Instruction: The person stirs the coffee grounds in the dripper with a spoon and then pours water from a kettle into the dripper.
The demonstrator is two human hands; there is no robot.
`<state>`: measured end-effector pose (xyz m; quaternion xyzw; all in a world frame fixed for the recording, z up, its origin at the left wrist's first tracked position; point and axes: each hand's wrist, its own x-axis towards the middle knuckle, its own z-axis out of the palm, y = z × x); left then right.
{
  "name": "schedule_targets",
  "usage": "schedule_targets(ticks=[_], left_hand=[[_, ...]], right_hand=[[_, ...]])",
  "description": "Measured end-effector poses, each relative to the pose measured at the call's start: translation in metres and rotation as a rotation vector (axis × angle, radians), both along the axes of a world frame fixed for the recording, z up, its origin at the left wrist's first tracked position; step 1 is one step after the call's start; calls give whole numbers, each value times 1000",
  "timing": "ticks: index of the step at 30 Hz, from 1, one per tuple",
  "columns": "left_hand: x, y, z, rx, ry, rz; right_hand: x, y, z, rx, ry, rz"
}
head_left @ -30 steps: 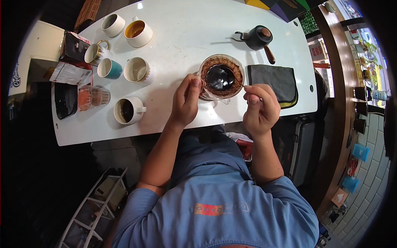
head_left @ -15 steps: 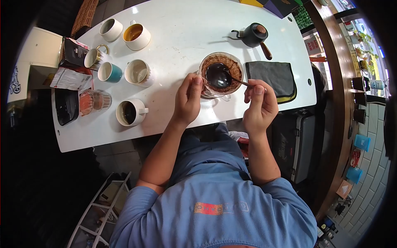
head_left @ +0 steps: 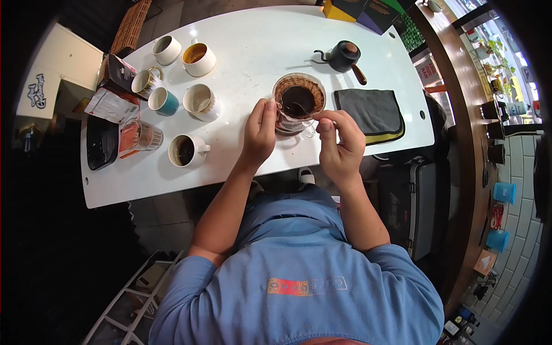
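A coffee dripper (head_left: 317, 86) with brown grounds clinging round its inner wall stands over a clear glass server (head_left: 294, 126), mostly hidden beneath it. Dark wet coffee (head_left: 299, 96) fills its middle. My left hand (head_left: 260, 131) is closed at the dripper's left side, thumb and fingers pinched at the rim. My right hand (head_left: 342, 141) pinches a thin metal spoon (head_left: 303, 110) by its handle, at the rim's right side. The spoon's bowl end dips into the coffee.
A black gooseneck kettle (head_left: 345, 56) sits behind to the right, above a folded grey cloth (head_left: 368, 109). Several cups stand on the left, including a white mug (head_left: 195, 150) with dark liquid. Nearby are a clear ribbed glass (head_left: 141, 135) and a black tray (head_left: 102, 144). Boxes (head_left: 368, 12) lie at the back.
My right hand has moved left and closer to the dripper, taking the spoon further in. The coffee surface looks duller and less glossy. The view has shifted slightly.
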<state>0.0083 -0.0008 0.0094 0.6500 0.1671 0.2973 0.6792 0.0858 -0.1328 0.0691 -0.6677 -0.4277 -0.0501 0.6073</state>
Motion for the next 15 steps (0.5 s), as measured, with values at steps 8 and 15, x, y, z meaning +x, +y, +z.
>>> schedule_targets(ticks=[8,15], left_hand=[[5,-1,-6,-32,-3,44],[11,1,-11,-61,-5,50]], right_hand=[[5,1,-3,-111,125,-30],[15,5,3,-145,47,-63]])
